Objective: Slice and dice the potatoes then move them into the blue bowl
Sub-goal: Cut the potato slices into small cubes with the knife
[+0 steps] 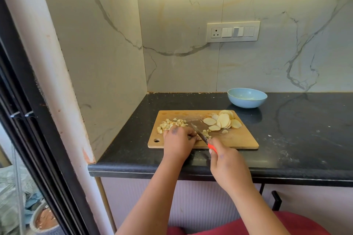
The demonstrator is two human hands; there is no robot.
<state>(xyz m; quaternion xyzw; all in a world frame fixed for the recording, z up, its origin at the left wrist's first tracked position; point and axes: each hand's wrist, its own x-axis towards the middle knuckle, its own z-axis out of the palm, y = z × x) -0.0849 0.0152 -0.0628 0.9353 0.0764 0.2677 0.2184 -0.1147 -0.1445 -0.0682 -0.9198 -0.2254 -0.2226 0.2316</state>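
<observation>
A wooden cutting board point(238, 140) lies on the black counter. Diced potato point(172, 123) is heaped at its left back, and round potato slices point(223, 121) are fanned at its right back. My left hand point(178, 142) rests on the board with fingers curled over potato pieces beside the blade; what it holds is mostly hidden. My right hand point(226, 164) grips the red handle of a knife point(199, 133), whose blade points away to the left, tip down by a few small cubes point(207, 134). The blue bowl point(247, 97) stands behind the board's right corner, holding nothing that I can see.
The black counter point(296, 135) stretches to the right, dusted with pale crumbs. A marble side wall point(95, 63) closes in on the left, and a switch panel point(233, 31) is on the back wall. The counter's front edge is just below my hands.
</observation>
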